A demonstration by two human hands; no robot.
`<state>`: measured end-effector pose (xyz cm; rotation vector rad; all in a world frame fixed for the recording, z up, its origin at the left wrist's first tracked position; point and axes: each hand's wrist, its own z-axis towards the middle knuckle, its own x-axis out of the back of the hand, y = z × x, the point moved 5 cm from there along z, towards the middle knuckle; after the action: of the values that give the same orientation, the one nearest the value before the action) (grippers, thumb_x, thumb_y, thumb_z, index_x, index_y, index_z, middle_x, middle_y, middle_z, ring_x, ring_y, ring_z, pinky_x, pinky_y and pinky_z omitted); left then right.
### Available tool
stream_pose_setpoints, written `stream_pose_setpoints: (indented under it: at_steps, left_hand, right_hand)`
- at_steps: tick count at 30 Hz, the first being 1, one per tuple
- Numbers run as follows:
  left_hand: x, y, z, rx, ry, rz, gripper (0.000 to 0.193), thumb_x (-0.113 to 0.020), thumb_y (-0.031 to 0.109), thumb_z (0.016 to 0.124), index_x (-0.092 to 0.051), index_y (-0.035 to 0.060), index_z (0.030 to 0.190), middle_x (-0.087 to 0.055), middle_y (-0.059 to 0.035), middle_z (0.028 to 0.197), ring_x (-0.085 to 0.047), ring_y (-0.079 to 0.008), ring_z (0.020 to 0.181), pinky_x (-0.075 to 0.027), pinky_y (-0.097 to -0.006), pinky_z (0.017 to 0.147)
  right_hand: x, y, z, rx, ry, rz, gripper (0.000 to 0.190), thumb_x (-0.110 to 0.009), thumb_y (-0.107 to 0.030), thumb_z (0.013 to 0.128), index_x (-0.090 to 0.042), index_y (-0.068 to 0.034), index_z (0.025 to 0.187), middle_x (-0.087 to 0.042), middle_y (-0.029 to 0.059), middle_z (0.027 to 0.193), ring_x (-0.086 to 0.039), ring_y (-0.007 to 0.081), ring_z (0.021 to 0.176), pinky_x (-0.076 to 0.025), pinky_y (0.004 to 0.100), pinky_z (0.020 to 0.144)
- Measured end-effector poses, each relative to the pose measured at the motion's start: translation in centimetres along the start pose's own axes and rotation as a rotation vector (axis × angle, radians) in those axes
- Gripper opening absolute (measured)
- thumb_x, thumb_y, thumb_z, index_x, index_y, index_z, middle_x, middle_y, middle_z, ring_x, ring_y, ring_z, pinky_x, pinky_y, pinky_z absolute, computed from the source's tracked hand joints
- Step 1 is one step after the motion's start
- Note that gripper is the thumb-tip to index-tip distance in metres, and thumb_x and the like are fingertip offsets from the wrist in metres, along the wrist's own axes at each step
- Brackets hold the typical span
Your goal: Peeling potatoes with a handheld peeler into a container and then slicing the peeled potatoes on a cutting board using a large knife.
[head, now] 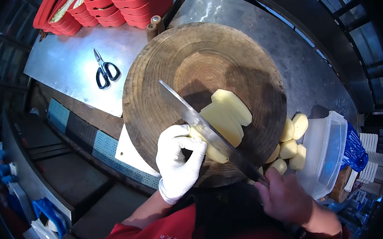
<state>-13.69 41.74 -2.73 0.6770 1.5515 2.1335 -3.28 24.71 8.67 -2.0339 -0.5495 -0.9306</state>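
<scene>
A peeled potato piece (216, 155) lies near the front of a round wooden chopping block (155, 62). My left hand (179, 159), in a white glove, grips it with bent fingertips. In my right hand (285, 197), which is bare, is the handle of a kitchen knife (207, 131). Its long blade slants across the block, beside my left fingertips and against the potato, partly covering it. Beyond the blade, several overlapping potato slices (228, 117) rest flat on the wood.
Several peeled potatoes (289, 149) sit right of the block, next to a clear plastic tub (333, 154). Black-handled scissors (104, 74) lie on the metal table (71, 59) at left. Stacked red containers (136, 4), some holding cabbage-like leaves, stand at the back left near two brown grinders (154, 27).
</scene>
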Motion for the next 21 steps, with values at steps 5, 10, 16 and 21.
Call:
stream_pose_setpoints:
  at_steps: [5,10,16,21]
  left_hand:
    - [0.1,-0.4,-0.3,0.007,0.008,-0.008,0.018,-0.075,-0.004,0.073,-0.061,0.0050,0.080,-0.056,-0.0143,0.107,-0.058,-0.0219,0.099,-0.046,-0.0305,0.086]
    - [0.1,0.3,0.2,0.012,-0.015,0.014,0.022,-0.077,-0.005,0.070,-0.061,0.0058,0.079,-0.059,-0.0121,0.095,-0.060,-0.0245,0.093,-0.047,-0.0313,0.082]
    - [0.9,3.2,1.0,-0.177,0.105,0.269,0.027,-0.081,-0.004,0.063,-0.061,0.0088,0.076,-0.057,-0.0057,0.084,-0.056,-0.0243,0.082,-0.046,-0.0325,0.070]
    - [6.2,2.0,0.5,-0.182,0.361,0.157,0.031,-0.073,-0.008,0.073,-0.055,0.0045,0.094,-0.046,-0.0062,0.092,-0.050,-0.0186,0.085,-0.048,-0.0345,0.080]
  right_hand:
    - [0.4,-0.5,0.3,-0.033,-0.052,0.013,0.021,-0.064,-0.011,0.085,-0.049,0.001,0.091,-0.056,0.0204,0.062,-0.057,0.0417,0.055,-0.046,0.0481,0.053]
    - [-1.5,-0.5,1.6,-0.192,-0.208,0.011,0.023,-0.065,-0.013,0.085,-0.048,0.002,0.089,-0.055,0.0218,0.060,-0.058,0.0425,0.055,-0.046,0.0488,0.052]
    - [-2.8,0.9,2.2,-0.087,-0.063,-0.009,0.022,-0.065,-0.011,0.085,-0.045,-0.001,0.086,-0.055,0.0189,0.058,-0.057,0.0422,0.053,-0.044,0.0469,0.047]
    - [-0.7,0.2,1.1,0.008,-0.016,0.026,0.020,-0.061,-0.013,0.087,-0.044,-0.001,0.084,-0.058,0.0198,0.062,-0.058,0.0408,0.054,-0.044,0.0490,0.047]
